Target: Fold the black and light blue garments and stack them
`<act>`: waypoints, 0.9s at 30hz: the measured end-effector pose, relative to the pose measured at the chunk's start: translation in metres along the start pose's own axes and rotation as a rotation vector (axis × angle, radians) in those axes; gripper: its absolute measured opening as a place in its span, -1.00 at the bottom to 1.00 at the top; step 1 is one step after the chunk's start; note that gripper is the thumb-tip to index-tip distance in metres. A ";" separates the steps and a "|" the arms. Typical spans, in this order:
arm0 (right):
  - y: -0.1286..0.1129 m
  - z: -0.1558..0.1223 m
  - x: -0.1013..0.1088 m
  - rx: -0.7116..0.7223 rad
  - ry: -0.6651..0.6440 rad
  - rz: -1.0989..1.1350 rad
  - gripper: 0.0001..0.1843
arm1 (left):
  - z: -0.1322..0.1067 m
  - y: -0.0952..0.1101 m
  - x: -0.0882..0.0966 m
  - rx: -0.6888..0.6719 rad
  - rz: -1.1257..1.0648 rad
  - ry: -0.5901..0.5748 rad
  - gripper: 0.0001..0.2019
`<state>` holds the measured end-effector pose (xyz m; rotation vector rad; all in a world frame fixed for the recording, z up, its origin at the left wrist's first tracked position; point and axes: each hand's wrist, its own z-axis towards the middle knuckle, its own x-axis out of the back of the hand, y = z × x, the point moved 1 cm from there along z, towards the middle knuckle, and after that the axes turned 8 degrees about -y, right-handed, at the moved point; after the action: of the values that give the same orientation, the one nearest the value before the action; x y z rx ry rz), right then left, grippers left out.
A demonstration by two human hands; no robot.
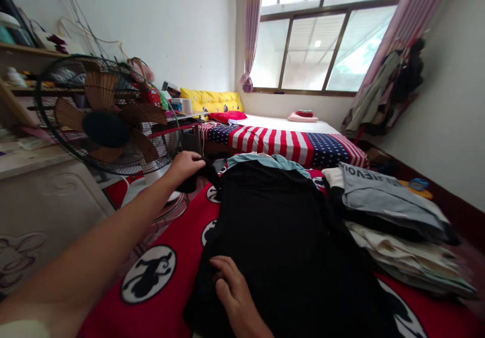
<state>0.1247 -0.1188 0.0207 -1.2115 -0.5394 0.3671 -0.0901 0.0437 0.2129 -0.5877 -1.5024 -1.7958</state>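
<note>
A black long-sleeved shirt [273,227] lies spread out on a red cloth [185,237] printed with dark figures in white circles. My left hand [188,165] reaches out to the shirt's far left corner, its fingers closed on the sleeve, which is lifted and bunched beside the bed's edge. Lower down, my right hand [238,295] rests on the shirt near its left side. Its fingers and thumb are curled together on the dark fabric; the exact grip is partly hidden. Past the shirt's collar end lies some light blue clothing [284,163].
To the right rises a stack of folded clothes [401,227]. A large fan [106,126] stands at the left by a cabinet [49,216]. Farther back is a bed with a stars-and-stripes cover [273,143]. Clothes hang [394,80] by the right wall.
</note>
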 end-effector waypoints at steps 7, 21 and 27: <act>0.021 -0.001 0.001 -0.143 0.219 0.099 -0.58 | -0.084 0.120 -0.112 -0.965 0.114 -0.359 -0.34; 0.002 -0.002 0.019 -0.181 0.326 0.061 -0.81 | -0.191 -0.085 -0.140 -0.169 -0.146 -0.149 -0.68; -0.010 -0.028 0.114 -0.146 0.549 -0.817 -0.70 | -0.243 -0.090 -0.151 -0.314 0.063 -0.221 -0.45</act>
<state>0.2341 -0.0829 0.0457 -1.0675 -0.5336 -0.6899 -0.0380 -0.1508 -0.0089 -1.0052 -1.3300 -1.9841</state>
